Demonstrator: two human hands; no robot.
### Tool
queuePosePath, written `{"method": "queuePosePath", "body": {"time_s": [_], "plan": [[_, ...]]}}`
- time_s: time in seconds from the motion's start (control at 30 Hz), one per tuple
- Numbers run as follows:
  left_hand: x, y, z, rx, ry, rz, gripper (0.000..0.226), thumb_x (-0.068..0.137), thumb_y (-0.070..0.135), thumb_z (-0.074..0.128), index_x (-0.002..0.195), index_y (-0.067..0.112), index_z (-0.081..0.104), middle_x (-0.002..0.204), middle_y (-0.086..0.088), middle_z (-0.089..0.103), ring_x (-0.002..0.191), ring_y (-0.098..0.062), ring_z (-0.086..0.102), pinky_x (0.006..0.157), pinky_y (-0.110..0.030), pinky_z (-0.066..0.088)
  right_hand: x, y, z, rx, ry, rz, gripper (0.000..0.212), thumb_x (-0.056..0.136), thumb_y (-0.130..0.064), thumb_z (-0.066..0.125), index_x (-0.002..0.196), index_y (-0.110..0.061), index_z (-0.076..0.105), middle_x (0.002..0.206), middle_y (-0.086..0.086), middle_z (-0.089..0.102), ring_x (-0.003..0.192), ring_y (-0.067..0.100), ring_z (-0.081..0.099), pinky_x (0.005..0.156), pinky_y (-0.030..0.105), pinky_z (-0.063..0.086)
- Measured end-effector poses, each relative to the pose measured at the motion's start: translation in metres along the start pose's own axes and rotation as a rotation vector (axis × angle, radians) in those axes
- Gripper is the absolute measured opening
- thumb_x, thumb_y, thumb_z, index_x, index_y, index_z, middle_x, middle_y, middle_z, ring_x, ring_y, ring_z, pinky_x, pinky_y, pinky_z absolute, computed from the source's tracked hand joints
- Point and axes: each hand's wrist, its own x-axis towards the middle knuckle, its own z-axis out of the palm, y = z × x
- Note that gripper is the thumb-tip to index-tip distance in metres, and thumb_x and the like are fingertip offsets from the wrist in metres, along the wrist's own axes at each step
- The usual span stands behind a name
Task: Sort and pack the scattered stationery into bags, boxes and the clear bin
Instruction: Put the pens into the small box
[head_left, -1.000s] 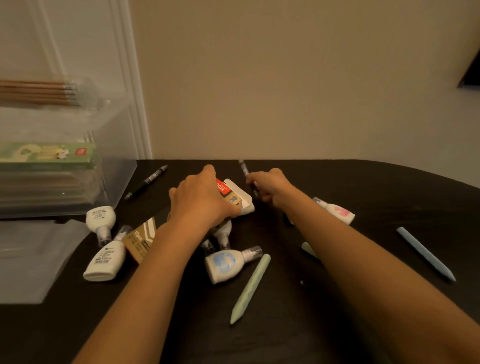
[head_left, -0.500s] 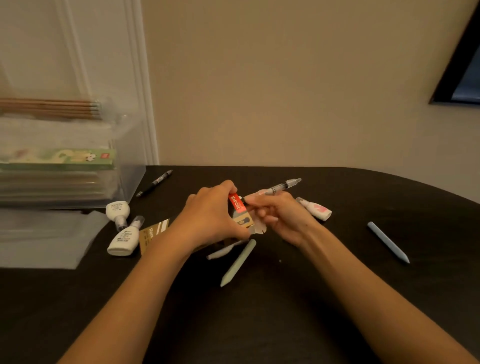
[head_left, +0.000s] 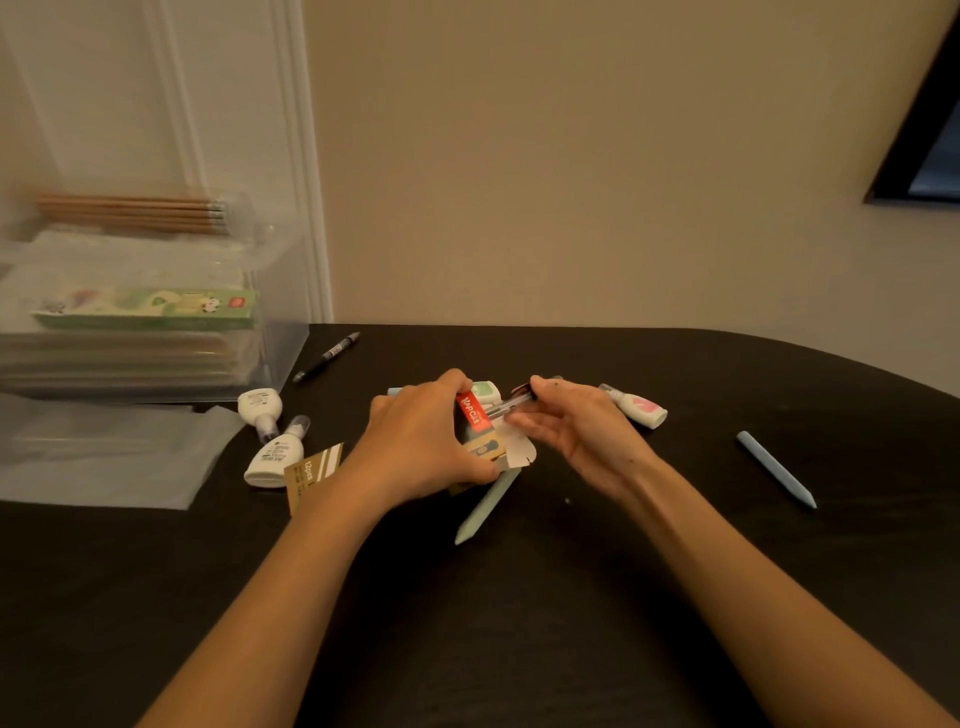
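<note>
A dark counter carries a clear bin at the far left, with packs stacked inside. At the middle, the left hand has its grip clamped round a small red-labelled box. The right hand pinches a pen whose end meets the box's open top.

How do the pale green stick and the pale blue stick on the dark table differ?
The pale green stick lies in the middle, its far end by the small cardboard box in the left hand; the pale blue stick lies alone at the right. The green one's pointed tip slants near-left, the blue one's near-right. Both are slim and lie flat.
</note>
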Motion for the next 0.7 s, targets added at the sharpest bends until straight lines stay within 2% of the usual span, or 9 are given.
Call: {"method": "queuePosePath", "body": {"time_s": [0.17, 0.3, 0.43, 0.5, 0.6, 0.7], "plan": [[0.000, 0.001, 0.004, -0.007, 0.017, 0.050, 0.074, 0.066, 0.046, 0.076, 0.126, 0.030, 0.037, 0.115, 0.010, 0.052, 0.105, -0.009, 0.047, 0.095, -0.032, 0.030, -0.001, 0.012, 0.013, -0.155, -0.147, -0.036, 0.018, 0.089, -0.014, 0.054, 0.086, -0.009, 0.071, 0.083, 0.005, 0.072, 0.080, 0.014, 0.070, 0.065, 0.019, 0.054], [0.000, -0.001, 0.002, -0.017, 0.025, 0.029, 0.078, 0.065, 0.047, 0.076, 0.130, 0.028, 0.036, 0.118, 0.009, 0.050, 0.101, -0.006, 0.043, 0.097, -0.033, 0.031, 0.001, 0.009, 0.012, -0.159, -0.072, -0.060, 0.016, 0.090, -0.015, 0.055, 0.096, -0.006, 0.065, 0.077, 0.005, 0.071, 0.071, 0.012, 0.068, 0.062, 0.018, 0.054], [0.000, 0.000, 0.004, -0.013, 0.016, 0.038, 0.078, 0.066, 0.045, 0.076, 0.130, 0.028, 0.035, 0.122, 0.007, 0.050, 0.109, -0.010, 0.046, 0.097, -0.032, 0.030, -0.002, 0.008, 0.006, -0.251, -0.059, -0.104, 0.011, 0.087, -0.005, 0.056, 0.088, -0.006, 0.066, 0.080, 0.005, 0.072, 0.074, 0.012, 0.069, 0.064, 0.018, 0.054], [0.000, 0.001, 0.005, -0.019, 0.022, 0.059, 0.076, 0.066, 0.044, 0.076, 0.129, 0.028, 0.036, 0.122, 0.007, 0.051, 0.103, -0.008, 0.045, 0.093, -0.029, 0.030, -0.003, 0.010, 0.009, -0.372, -0.092, -0.104, 0.013, 0.086, -0.006, 0.058, 0.084, -0.012, 0.070, 0.082, 0.002, 0.072, 0.077, 0.011, 0.068, 0.066, 0.019, 0.054], [0.000, -0.001, 0.004, -0.076, -0.003, 0.075, 0.074, 0.065, 0.039, 0.078, 0.127, 0.027, 0.039, 0.121, 0.006, 0.051, 0.096, -0.004, 0.041, 0.089, -0.027, 0.039, 0.000, 0.014, 0.016, -0.552, -0.104, -0.094, 0.019, 0.088, -0.009, 0.058, 0.083, -0.021, 0.072, 0.079, -0.005, 0.071, 0.067, 0.002, 0.066, 0.053, 0.012, 0.047], [0.002, -0.010, -0.003, -0.107, -0.023, 0.038, 0.076, 0.062, 0.039, 0.080, 0.126, 0.028, 0.040, 0.122, 0.004, 0.051, 0.099, -0.007, 0.044, 0.083, -0.027, 0.045, 0.009, 0.015, 0.021, -0.601, -0.141, -0.038, 0.017, 0.090, -0.011, 0.055, 0.092, -0.016, 0.072, 0.079, -0.001, 0.067, 0.054, 0.000, 0.056, 0.046, 0.013, 0.041]]}}
